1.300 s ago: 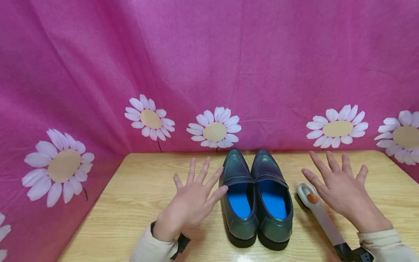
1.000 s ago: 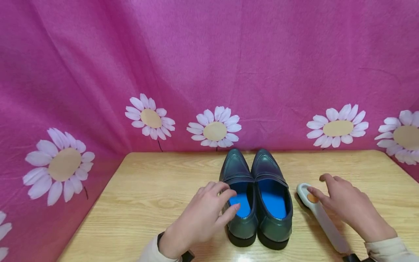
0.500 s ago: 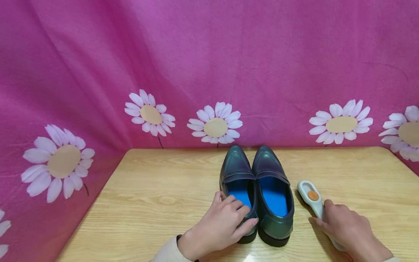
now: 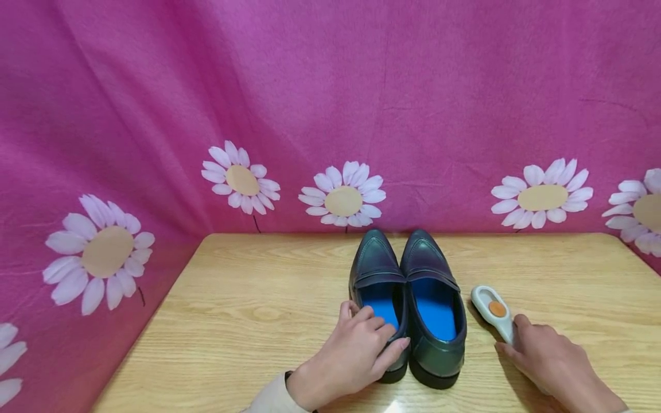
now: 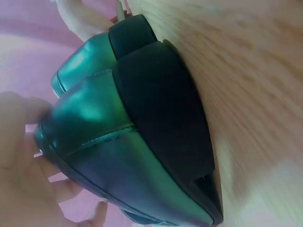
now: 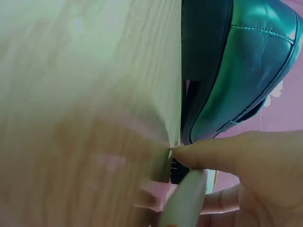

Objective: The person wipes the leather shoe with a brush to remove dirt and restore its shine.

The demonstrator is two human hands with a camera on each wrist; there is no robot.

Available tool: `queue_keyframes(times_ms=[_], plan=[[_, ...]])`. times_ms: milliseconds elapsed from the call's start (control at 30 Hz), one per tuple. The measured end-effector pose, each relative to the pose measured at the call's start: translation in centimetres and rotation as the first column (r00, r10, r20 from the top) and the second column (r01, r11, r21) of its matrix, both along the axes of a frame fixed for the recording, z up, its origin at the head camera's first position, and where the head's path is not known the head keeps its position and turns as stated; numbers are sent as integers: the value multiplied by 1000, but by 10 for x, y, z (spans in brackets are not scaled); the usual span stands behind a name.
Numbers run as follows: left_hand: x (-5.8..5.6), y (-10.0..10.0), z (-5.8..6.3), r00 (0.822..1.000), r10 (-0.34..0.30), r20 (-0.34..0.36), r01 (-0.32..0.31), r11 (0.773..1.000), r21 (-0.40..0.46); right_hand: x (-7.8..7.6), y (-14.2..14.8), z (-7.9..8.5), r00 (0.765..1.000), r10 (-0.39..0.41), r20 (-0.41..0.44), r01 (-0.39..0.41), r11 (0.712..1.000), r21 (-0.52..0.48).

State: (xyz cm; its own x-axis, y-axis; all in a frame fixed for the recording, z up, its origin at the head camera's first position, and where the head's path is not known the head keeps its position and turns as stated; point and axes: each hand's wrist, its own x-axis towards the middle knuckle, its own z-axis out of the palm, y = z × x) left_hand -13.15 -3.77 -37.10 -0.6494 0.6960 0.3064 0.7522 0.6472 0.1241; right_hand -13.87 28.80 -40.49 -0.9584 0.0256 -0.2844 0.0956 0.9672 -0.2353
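A pair of dark, glossy green-purple loafers with blue insoles stands side by side, toes away from me. My left hand (image 4: pixel 353 351) grips the left loafer (image 4: pixel 376 258) at the heel end of its opening, fingers curled at the rim. In the left wrist view the heel (image 5: pixel 94 113) of this loafer fills the middle. To the right of the right loafer (image 4: pixel 438 351) lies a brush with a pale handle (image 4: pixel 505 328) and an orange button (image 4: pixel 497 309). My right hand (image 4: pixel 551 357) holds the handle. Black bristles (image 6: pixel 179 172) show past the thumb in the right wrist view.
Everything rests on a light wood-grain table (image 4: pixel 248 310). Behind it and on the left hangs a magenta cloth (image 4: pixel 320 86) printed with white daisies. The loafers' toes reach the table's back edge, close to the cloth.
From spread fingers above the table, both hands have come down: the left onto the left loafer's heel, the right onto the brush handle. Over the last half second they have barely moved.
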Motion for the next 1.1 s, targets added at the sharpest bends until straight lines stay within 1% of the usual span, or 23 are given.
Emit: queue_keyframes(times_ms=[67,133,267,367,433,533,600,700,733,767,833,933,967,1033,1067,1100], plan=[[1,0,0,999,-8,31,7,1000,25,1,0,1,1000,2,-22,-3,1000,-9],[2,-1,1,997,-17,71,13,999,53,2,0,1,997,19,-79,-20,1000,-13],[2,-7,1,981,-57,188,32,991,131,4,-1,3,982,59,-180,-62,998,-9],[1,-11,-1,968,-106,227,59,977,205,4,-1,4,978,66,-199,-68,998,-5],[1,-15,-2,964,-135,228,72,963,261,5,0,4,977,68,-200,-70,998,-6],[2,-23,-5,956,-160,244,65,932,356,5,1,4,973,73,-219,-78,997,-11],[2,-31,-7,953,-176,246,58,905,422,3,1,5,972,74,-222,-79,997,-11],[3,-43,-11,953,-186,237,42,861,506,2,1,6,959,88,-268,-92,996,-2],[3,-47,-12,955,-185,230,39,850,525,2,1,7,957,89,-277,-92,996,3],[3,-51,-13,955,-186,229,34,840,542,2,1,8,961,85,-265,-88,996,3],[3,-59,-14,951,-182,249,12,827,562,3,1,9,958,82,-274,-87,996,-6],[2,-72,-15,940,-184,286,-19,811,584,5,2,14,963,55,-262,-67,997,-36],[2,-77,-15,933,-185,308,-36,804,594,6,2,17,958,46,-285,-62,997,-48],[0,-86,-15,923,-178,341,-76,784,616,8,3,25,935,36,-352,-61,996,-61],[-2,-90,-16,922,-171,347,-94,772,629,9,3,30,920,31,-391,-64,996,-70],[-3,-94,-17,918,-165,360,-118,754,646,9,1,35,900,29,-435,-68,995,-75]])
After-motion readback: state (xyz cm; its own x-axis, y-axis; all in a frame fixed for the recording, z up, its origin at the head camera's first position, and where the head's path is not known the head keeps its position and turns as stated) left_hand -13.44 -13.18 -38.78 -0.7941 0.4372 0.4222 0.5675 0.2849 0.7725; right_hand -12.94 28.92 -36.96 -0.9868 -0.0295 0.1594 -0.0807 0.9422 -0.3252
